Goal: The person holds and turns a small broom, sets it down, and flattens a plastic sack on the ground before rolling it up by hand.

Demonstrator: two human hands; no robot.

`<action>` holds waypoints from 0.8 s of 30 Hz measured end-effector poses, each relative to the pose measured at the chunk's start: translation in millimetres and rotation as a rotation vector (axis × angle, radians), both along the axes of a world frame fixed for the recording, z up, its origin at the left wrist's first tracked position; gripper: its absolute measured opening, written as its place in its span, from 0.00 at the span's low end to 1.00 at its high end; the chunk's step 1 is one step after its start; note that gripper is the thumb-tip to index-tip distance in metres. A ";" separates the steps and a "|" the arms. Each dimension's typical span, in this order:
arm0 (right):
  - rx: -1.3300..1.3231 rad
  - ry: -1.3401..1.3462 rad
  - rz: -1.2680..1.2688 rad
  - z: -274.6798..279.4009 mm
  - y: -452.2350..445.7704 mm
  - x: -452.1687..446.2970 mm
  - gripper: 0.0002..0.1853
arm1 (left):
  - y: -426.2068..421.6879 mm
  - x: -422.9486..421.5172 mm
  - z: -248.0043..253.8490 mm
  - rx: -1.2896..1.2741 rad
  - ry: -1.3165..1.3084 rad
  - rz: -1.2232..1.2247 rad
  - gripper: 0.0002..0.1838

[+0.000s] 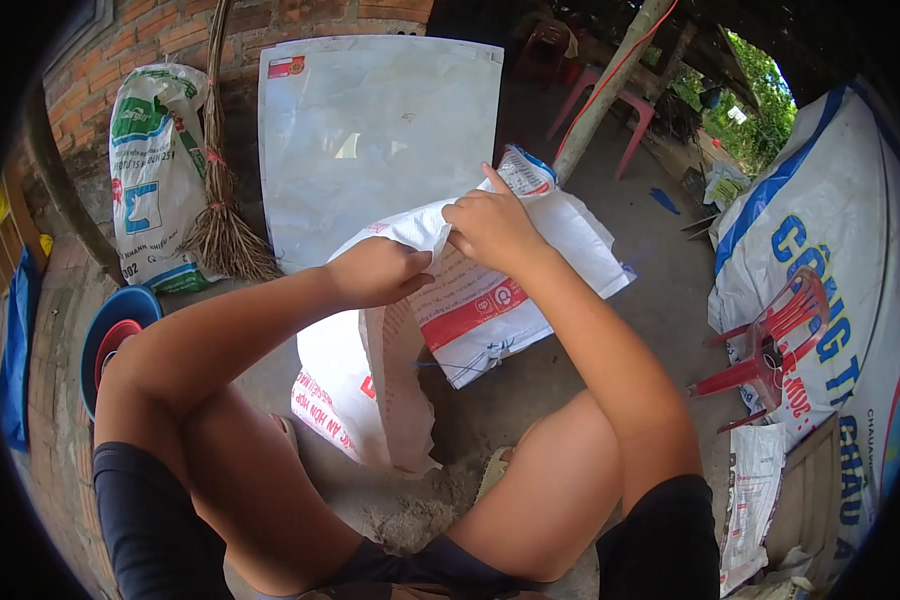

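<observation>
White sack (332,350): middle of the frame, hanging below the hands, mouth gaping, red lettering low on its side.
Left hand (378,272): curled tight, gripping the sack's upper edge.
Right hand (490,228): pinching the edge just beside the left hand, one finger pointing upward.
Feel of the sack: likely light, soft and floppy, a little slippery, not fragile; the rim looks the best hold, one hand to each side of the mouth.
Red-banded sacking (480,318): right of centre, partly beneath the right forearm, blue thread (494,352) loose near its lower edge. I cannot tell whether it joins the sack; it crowds that side.
Upper middle: a large white panel (380,130) beyond the hands.
Upper left: a straw broom (220,215) beside a bulging printed bag (155,180).
Left side: a blue basin (120,302).
Right side: a red chair (765,350) before blue-lettered sheeting (820,200), well apart from the hands.
</observation>
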State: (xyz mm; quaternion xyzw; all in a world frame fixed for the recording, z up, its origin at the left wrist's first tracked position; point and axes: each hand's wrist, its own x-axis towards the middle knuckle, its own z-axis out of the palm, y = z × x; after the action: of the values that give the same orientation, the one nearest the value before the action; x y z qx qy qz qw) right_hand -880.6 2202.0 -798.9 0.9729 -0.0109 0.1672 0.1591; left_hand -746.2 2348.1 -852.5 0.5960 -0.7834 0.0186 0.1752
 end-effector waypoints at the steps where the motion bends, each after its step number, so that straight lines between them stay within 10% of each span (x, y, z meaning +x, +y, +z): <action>1: 0.166 0.172 -0.111 -2.5 -2.1 1.4 0.08 | -0.3 1.2 -1.8 -0.038 0.000 0.035 0.13; 8: 0.299 -0.234 -0.223 -4.3 -4.9 3.9 0.10 | 8.4 -6.5 7.9 0.122 0.372 0.535 0.25; 18: 0.802 -0.834 -0.070 8.9 5.9 5.2 0.05 | 2.1 22.1 -45.8 0.796 0.604 0.680 0.27; 24: 1.163 -1.239 0.163 46.9 22.1 -8.1 0.08 | 6.1 30.6 -55.9 0.697 0.820 0.481 0.23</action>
State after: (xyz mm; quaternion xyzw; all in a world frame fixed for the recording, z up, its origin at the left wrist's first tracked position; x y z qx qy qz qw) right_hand -888.8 2224.2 -752.0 0.6305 -0.1100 0.6479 -0.4131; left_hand -715.6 2354.2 -908.4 0.7379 -0.4545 -0.4328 0.2484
